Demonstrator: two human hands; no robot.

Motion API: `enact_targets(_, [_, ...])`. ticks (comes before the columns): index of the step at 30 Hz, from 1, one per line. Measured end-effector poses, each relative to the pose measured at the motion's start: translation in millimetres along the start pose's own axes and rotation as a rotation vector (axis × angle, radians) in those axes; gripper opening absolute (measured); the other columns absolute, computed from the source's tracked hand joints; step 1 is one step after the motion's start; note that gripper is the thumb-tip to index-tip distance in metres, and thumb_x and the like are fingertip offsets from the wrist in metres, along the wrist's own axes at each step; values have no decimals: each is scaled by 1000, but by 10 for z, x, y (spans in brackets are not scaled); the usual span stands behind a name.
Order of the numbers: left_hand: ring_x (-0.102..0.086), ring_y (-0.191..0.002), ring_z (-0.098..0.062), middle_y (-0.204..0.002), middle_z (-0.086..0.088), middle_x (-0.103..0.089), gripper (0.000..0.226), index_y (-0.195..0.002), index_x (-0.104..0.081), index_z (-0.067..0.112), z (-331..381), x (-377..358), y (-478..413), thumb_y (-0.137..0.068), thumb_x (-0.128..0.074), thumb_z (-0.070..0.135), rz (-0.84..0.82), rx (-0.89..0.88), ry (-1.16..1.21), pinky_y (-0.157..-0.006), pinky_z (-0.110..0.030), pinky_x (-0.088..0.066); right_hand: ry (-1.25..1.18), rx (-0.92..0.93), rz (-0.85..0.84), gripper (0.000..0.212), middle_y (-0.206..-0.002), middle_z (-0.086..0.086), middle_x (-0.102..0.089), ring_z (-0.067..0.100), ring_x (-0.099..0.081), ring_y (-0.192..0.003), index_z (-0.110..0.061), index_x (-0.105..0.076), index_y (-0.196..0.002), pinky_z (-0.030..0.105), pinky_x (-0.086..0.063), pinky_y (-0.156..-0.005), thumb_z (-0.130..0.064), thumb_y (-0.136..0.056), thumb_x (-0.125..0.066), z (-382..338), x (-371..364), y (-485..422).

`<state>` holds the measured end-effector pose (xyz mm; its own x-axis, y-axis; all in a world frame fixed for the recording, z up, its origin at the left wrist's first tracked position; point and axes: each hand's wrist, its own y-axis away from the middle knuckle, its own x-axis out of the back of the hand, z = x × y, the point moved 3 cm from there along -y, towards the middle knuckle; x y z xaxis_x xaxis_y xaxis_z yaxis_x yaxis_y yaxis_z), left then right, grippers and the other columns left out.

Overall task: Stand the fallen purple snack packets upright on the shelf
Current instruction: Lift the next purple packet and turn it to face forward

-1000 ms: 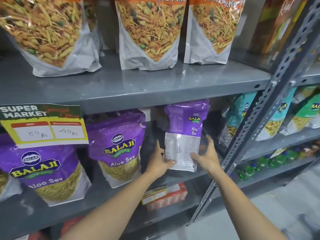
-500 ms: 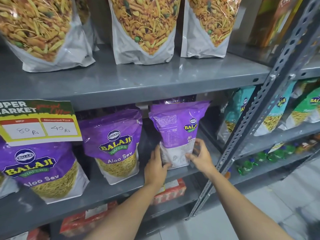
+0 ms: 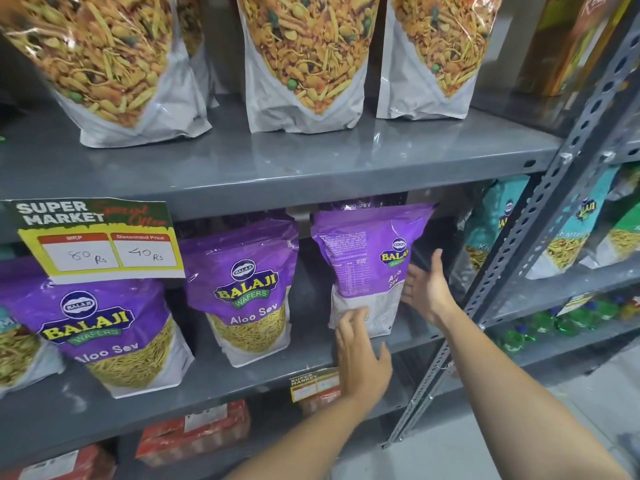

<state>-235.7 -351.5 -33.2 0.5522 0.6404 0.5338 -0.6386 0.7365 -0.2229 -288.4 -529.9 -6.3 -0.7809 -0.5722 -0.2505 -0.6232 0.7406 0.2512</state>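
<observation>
A purple Balaji Aloo Sev packet (image 3: 363,258) stands upright on the grey middle shelf (image 3: 242,379), its printed back turned toward me. My left hand (image 3: 360,358) lies low in front of it, spread fingertips touching its white bottom edge. My right hand (image 3: 427,289) is flat against the packet's right side, thumb up, fingers apart. Two more purple packets (image 3: 242,282) (image 3: 100,327) stand upright to the left, fronts facing out. Another purple packet (image 3: 356,205) peeks out behind the one I touch.
A price card (image 3: 93,237) hangs from the upper shelf edge at left. Large mixed-snack bags (image 3: 304,64) stand on the shelf above. A perforated grey upright (image 3: 540,237) runs diagonally at right, teal packets (image 3: 498,230) beyond it. Red packs (image 3: 194,434) lie on the shelf below.
The packet has gone from held in the air to standing on the shelf. My left hand has slid down to its base and my right hand has opened against its side.
</observation>
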Motion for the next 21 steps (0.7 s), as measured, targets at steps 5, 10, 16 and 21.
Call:
enact_targets(5, [-26, -137, -23, -146, -1, -23, 89, -141, -23, 20, 7, 11, -125, -66, -69, 32, -28, 81, 23, -109, -35, -36, 141, -43, 88, 67, -82, 7, -75, 24, -69, -79, -19, -74, -83, 39, -52, -80, -65, -89, -26, 31, 30, 7])
enact_targets(10, [-13, -148, -17, -161, 1, -8, 126, -150, 0, 19, -76, 3, -284, -55, -78, 47, -146, 72, 42, -120, -39, -23, 412, -35, 28, 17, -54, -3, -65, 11, -66, -53, -19, -73, -93, 29, -52, -69, -24, -90, -57, 176, 50, 135])
enact_targets(16, [-55, -120, -25, -137, 1, -53, 97, -138, -30, 26, -91, 116, -472, -59, -76, 59, -5, 166, 168, -99, -42, -48, 349, 9, 37, 5, -50, -6, -53, 8, -38, -41, -19, -77, -75, 17, -36, -45, -19, -78, -74, 155, 69, 171])
enact_targets(21, [-57, -114, -18, -123, 5, -56, 67, -127, -32, 22, -197, 219, -616, -76, -75, 24, -154, 141, 339, -93, -24, -41, 222, 56, 82, 21, -73, -7, -64, 6, -57, -65, -27, -71, -95, 24, -46, -66, -17, -77, -73, 65, 57, 121])
